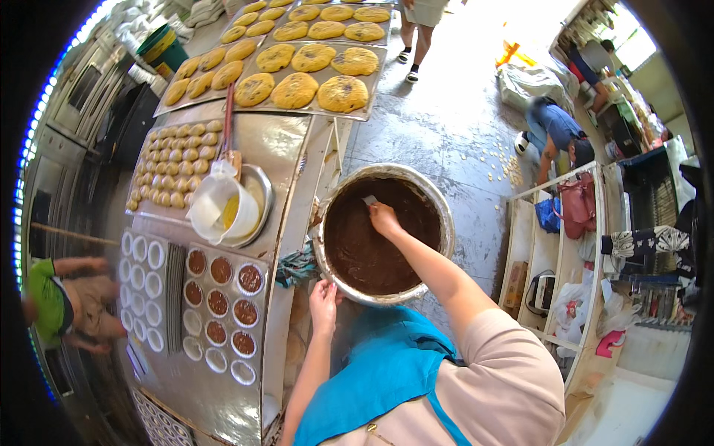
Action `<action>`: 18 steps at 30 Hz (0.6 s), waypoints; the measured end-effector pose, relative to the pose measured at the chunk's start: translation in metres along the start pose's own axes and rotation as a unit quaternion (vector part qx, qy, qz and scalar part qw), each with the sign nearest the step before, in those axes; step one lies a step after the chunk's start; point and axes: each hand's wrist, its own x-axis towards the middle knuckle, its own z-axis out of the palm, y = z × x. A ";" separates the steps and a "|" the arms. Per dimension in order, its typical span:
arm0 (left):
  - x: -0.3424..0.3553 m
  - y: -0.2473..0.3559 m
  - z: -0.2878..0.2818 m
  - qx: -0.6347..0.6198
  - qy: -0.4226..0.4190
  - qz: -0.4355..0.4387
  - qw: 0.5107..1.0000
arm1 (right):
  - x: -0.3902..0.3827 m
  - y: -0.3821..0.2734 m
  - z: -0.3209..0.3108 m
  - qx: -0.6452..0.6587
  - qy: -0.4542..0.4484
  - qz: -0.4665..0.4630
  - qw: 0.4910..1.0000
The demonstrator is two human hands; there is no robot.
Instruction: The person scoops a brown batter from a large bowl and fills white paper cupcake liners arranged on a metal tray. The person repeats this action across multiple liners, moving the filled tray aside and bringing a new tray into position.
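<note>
Clasping a small whitish tool [370,200], right grip [384,218] inside the bowl [447,232], brown batter [372,256] below.

A shiny metal table [286,149] runs down the left side of the frame. Golden buns lie on flat trays [374,83] at its top end; below sit a dough-ball tray [160,213], a round metal dish [265,182] and a paper-cup tray [233,291].

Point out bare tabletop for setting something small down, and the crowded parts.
Free: steel table strip between the golden rounds and the white jug, left of the batter bowl; also the patch below the paper cups, toward the near end. Crowded: the left side, where dough balls and empty white cups sit close-packed.
</note>
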 end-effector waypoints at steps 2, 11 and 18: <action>-0.002 0.002 0.000 -0.001 0.006 -0.008 1.000 | 0.016 0.008 0.016 -0.109 0.068 -0.004 0.992; 0.003 0.002 -0.003 -0.015 -0.006 -0.011 1.000 | -0.059 -0.020 0.065 -0.284 -0.381 -0.230 0.849; 0.001 -0.004 -0.007 0.000 -0.031 -0.001 1.000 | -0.077 -0.026 -0.028 -0.047 -0.494 0.112 0.861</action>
